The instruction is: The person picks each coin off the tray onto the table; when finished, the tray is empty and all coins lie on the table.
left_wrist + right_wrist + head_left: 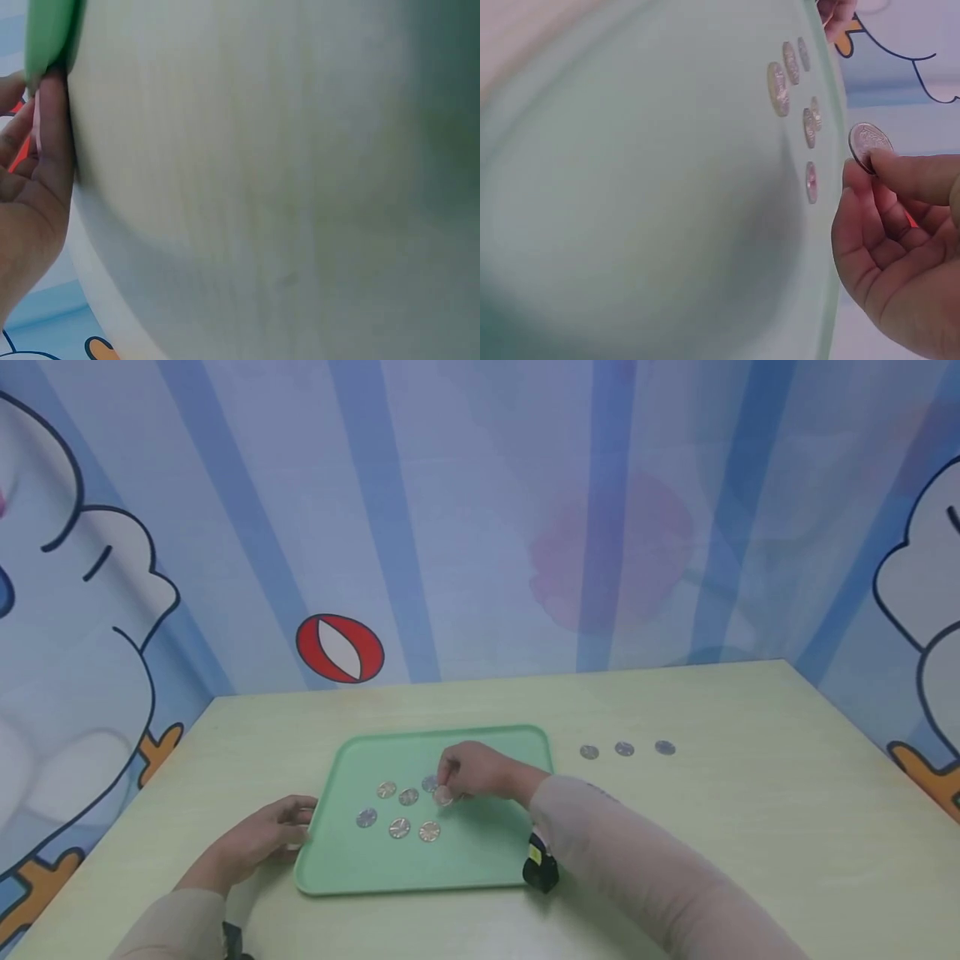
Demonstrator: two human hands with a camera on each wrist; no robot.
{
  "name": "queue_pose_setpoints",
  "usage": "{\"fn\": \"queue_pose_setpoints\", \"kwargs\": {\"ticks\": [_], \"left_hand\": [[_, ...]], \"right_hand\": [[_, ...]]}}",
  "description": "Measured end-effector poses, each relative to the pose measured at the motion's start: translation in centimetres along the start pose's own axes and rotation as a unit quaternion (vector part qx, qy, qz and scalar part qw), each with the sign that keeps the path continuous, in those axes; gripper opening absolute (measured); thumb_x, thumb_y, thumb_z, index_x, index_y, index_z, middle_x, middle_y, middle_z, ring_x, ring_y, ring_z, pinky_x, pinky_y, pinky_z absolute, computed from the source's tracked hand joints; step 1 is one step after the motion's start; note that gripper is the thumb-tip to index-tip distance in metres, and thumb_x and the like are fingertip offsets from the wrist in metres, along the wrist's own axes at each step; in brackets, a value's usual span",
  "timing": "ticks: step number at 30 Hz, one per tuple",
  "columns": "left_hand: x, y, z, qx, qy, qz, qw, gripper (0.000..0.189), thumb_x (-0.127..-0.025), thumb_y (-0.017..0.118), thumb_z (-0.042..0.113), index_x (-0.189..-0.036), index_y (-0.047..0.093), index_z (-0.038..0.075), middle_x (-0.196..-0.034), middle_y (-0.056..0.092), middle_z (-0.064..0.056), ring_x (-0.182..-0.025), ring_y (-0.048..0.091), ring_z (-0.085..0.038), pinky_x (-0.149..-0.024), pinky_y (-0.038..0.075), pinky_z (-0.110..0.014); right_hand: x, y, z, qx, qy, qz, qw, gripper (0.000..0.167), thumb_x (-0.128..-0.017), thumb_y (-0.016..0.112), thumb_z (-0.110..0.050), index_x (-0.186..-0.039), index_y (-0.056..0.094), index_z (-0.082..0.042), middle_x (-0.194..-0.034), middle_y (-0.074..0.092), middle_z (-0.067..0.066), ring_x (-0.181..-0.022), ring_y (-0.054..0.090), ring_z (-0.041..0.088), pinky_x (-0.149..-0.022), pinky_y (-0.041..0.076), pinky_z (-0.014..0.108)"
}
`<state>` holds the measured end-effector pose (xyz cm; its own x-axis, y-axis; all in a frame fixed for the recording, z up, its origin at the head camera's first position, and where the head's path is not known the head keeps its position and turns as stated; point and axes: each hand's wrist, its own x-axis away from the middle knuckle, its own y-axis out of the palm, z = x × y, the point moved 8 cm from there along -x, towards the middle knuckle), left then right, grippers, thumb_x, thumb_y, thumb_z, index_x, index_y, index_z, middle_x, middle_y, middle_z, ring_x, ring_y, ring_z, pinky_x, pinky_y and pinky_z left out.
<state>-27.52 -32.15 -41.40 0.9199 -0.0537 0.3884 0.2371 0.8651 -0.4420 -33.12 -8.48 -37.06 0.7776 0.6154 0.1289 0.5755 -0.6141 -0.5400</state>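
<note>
My right hand (480,770) is above the middle of the green tray (487,877), pinching a silver coin (868,142) between thumb and fingertips. Just left of it, several silver coins (400,827) lie flat on the tray in two loose rows, spaced apart. The right wrist view shows the held coin tilted and raised off the tray surface. At the tray's left side, my left hand (258,839) holds the rim (49,37) with its fingertips; part of its grip is hidden in the left wrist view.
Three more coins (624,749) lie in a row on the pale wooden table (750,810), right of the tray. A patterned blue backdrop (480,527) rises behind the table and along its sides. A black wrist device (540,862) overhangs the tray's right front corner.
</note>
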Motion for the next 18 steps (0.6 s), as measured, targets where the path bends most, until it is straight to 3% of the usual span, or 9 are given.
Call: {"fn": "queue_pose_setpoints", "kwargs": {"ticks": [13,18], "left_hand": [[-0.1,-0.2,-0.2,-0.015,-0.01,0.001,0.9998,0.053,-0.079,0.047,0.002,-0.128,0.027,-0.005,-0.122,0.038,-0.025,-0.105,0.045,-0.034,-0.081,0.045,-0.044],[-0.3,-0.1,-0.3,-0.016,-0.007,0.003,0.9998,0.053,-0.08,0.047,0.003,-0.128,0.028,-0.005,-0.123,0.038,-0.025,-0.105,0.045,-0.034,-0.081,0.045,-0.043]], "right_hand": [[1.9,-2.3,-0.5,-0.074,-0.035,0.008,0.9966,0.01,-0.077,0.059,-0.005,-0.084,0.053,-0.002,-0.079,0.057,0.007,-0.072,0.056,0.018,-0.064,0.05,0.029],[3.1,-3.9,-0.2,-0.089,-0.045,0.018,0.9948,0.008,-0.08,0.054,-0.005,-0.087,0.052,-0.001,-0.08,0.055,0.009,-0.075,0.056,0.021,-0.07,0.05,0.038]]}}
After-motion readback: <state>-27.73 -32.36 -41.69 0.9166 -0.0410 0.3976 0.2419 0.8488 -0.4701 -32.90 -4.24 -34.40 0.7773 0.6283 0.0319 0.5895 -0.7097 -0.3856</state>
